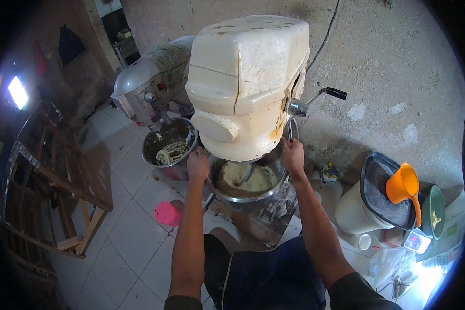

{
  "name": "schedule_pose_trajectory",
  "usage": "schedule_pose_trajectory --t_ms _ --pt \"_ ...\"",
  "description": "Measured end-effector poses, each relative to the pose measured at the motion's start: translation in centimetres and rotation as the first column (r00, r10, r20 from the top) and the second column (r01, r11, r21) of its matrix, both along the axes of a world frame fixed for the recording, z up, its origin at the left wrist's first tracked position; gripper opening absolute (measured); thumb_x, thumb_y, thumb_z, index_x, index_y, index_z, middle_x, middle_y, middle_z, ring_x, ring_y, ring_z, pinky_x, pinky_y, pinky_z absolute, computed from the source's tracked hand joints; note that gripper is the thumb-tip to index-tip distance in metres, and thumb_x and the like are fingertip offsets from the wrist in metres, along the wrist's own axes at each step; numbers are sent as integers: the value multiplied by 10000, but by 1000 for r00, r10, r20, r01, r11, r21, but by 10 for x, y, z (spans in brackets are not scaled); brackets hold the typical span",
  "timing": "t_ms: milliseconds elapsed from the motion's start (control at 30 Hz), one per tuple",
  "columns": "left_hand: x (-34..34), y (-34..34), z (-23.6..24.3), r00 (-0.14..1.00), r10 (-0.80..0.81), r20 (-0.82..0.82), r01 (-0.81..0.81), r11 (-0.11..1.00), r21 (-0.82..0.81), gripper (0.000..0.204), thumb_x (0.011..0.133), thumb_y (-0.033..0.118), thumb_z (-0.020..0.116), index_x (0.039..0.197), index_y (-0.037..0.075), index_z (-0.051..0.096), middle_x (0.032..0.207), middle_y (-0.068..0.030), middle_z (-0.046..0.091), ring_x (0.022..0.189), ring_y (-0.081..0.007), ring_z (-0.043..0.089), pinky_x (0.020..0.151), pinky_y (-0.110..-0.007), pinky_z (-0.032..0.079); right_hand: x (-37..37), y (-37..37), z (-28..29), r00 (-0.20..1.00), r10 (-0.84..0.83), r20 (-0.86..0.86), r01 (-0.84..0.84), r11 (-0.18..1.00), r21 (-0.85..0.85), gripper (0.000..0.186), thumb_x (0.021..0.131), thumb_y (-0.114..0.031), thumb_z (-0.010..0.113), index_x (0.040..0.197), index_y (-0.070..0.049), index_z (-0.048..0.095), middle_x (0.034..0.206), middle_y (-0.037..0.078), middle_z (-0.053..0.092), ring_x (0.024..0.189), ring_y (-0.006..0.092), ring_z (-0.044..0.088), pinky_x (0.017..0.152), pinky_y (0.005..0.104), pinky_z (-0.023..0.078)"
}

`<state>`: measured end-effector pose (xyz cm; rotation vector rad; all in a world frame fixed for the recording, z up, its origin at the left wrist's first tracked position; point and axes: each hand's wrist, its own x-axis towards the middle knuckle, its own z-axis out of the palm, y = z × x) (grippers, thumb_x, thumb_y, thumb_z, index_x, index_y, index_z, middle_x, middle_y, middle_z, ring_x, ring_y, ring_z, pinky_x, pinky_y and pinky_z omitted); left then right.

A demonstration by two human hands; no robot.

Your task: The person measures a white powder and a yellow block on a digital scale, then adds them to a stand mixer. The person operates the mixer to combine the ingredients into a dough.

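Observation:
A large cream-coloured stand mixer (248,77) rises in front of me, its paint chipped and rust-streaked. Under its head sits a steel mixing bowl (243,199) holding pale, soft dough (258,178), with a curved metal hook (245,174) dipping into it. My left hand (198,164) is closed at the bowl's left side. On the opposite side my right hand (293,157) is closed too, beside a curved metal bar. The fingers of both hands are partly hidden, so the exact grip points do not show.
A smaller grey mixer (139,88) with a dough-smeared bowl (149,147) stands at the left. A pink cup (168,213) lies on the tiled floor. To the right, an orange dipper (403,183) rests on a black-rimmed bin lid (380,178). A wooden rack (62,181) occupies the far left.

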<state>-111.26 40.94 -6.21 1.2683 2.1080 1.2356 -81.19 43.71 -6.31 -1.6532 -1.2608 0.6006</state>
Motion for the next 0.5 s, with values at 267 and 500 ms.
schedule_pose_trajectory --t_ms 267,500 --pt "2 -6 6 1000 -7 -4 7 1000 20 518 972 365 393 1028 -94 627 1050 -343 607 1042 -506 554 901 -534 420 -3 -4 6 1000 0 19 1 999 -38 399 892 -359 611 967 33 608 952 228 654 938 413 623 810 451 476" --pt "6 -6 9 1000 -1 -7 1 1000 -20 507 974 364 390 1049 -75 632 1056 -329 615 1047 -498 555 902 -529 421 0 0 0 999 -22 41 23 1000 -11 411 892 -361 609 1014 31 610 957 226 656 944 414 623 820 450 478"
